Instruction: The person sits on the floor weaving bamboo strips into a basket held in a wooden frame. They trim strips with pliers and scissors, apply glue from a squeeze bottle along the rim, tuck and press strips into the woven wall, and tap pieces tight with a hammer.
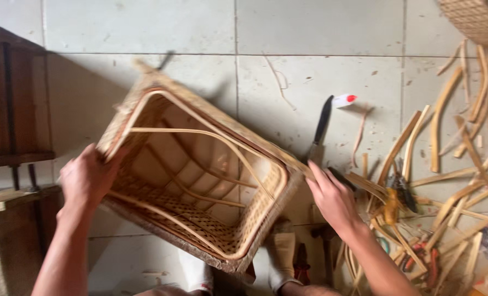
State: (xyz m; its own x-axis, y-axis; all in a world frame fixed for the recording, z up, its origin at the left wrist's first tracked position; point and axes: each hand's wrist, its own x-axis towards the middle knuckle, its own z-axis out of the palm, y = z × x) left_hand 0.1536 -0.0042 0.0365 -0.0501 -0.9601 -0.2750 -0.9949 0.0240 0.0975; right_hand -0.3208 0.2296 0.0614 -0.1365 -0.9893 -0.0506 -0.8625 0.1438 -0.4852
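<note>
Far left there's a dark wooden shelf unit (11,109) standing on the tiled floor (145,27), partly cut off by the frame edge. Next to it the left hand (88,178) has its grip clamped on the left rim of a woven rattan basket (200,170), fingers curled over the edge. The basket is rectangular-ish, tipped on its side with the open mouth facing up toward the camera, so you can see the bent cane ribs (194,134) running across the inside and the woven bottom panel. It's held up off the floor between both hands, roughly centre-left in view.

The right hand (334,200) sits at the basket's right corner, fingers spread and pressed against the rim rather than wrapped round it, so that grip is apart, just touching.

Just behind that hand a dark-handled knife (320,129) lies on the tiles, with a small white and red object (343,100) near its top end. Further right is a messy pile of cut cane strips (463,164) scattered on the floor, and cutters with yellow on the handle (397,194) lie among them. Top right corner shows part of another woven piece (477,22).
</note>
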